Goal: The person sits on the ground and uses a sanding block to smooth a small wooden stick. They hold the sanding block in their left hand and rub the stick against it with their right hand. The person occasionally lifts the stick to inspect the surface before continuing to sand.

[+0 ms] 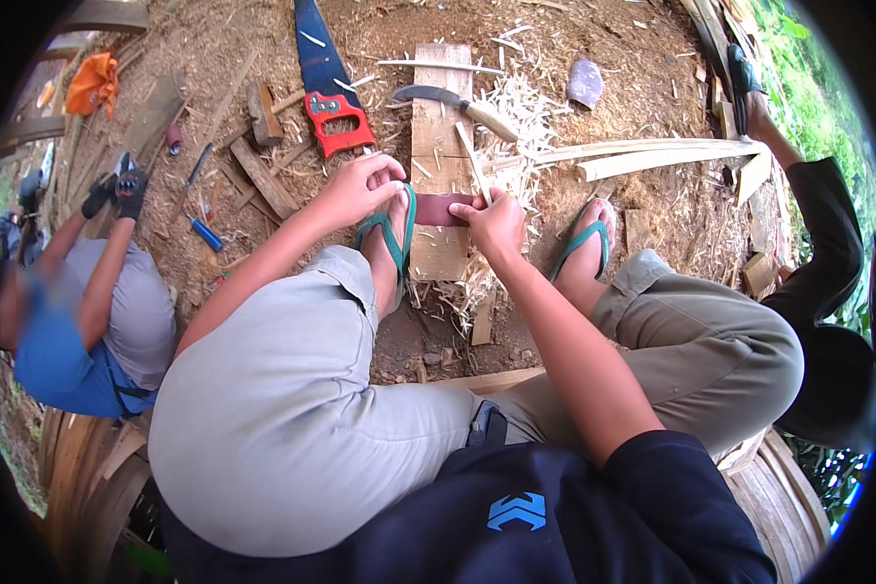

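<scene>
Between my sandalled feet lies a wooden board [443, 136], with a reddish-brown strip of what looks like sandpaper [436, 208] across it. My right hand [496, 226] grips a thin wooden stick [470, 156] that points away from me. Its thumb lies at the strip's right end. Beside my left foot, my left hand [358, 189] is closed with its fingers curled; whatever they pinch, if anything, is too small to make out. Farther up the board rests a curved knife [457, 105] with a wooden handle, and beyond it another thin stick [440, 66].
A red-handled saw [336, 107] lies left of the board. Pale shavings [524, 117] surround the board, with long strips [652, 154] to the right. A blue-handled tool [205, 235] and wood blocks [263, 112] lie left. One person [88, 331] works at left; another [827, 234] sits at right.
</scene>
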